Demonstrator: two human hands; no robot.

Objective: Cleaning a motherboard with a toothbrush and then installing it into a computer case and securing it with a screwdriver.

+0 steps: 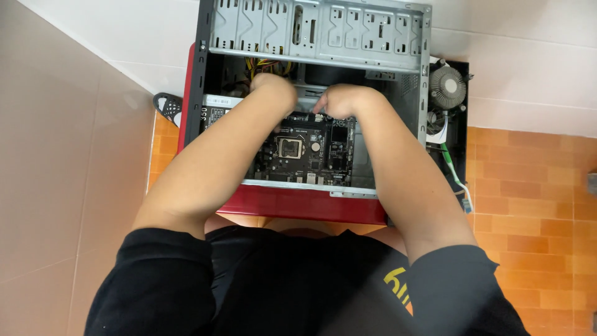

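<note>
An open computer case (398,37) with a red edge (311,205) lies on its side in front of me. Inside it sits a black motherboard (311,149) with a bare processor socket (290,147). My left hand (272,87) reaches in past the board's far edge, near yellow cables (264,64); its fingers are hidden. My right hand (344,99) rests at the board's top edge, fingers curled and pointing left. What either hand touches or holds cannot be seen.
A round cooler fan with a metal heatsink (448,87) lies on a black panel (459,146) right of the case, with a green-and-white cable (455,177). A black sandal (168,107) sits at the left. Orange tiles (535,186) cover the floor.
</note>
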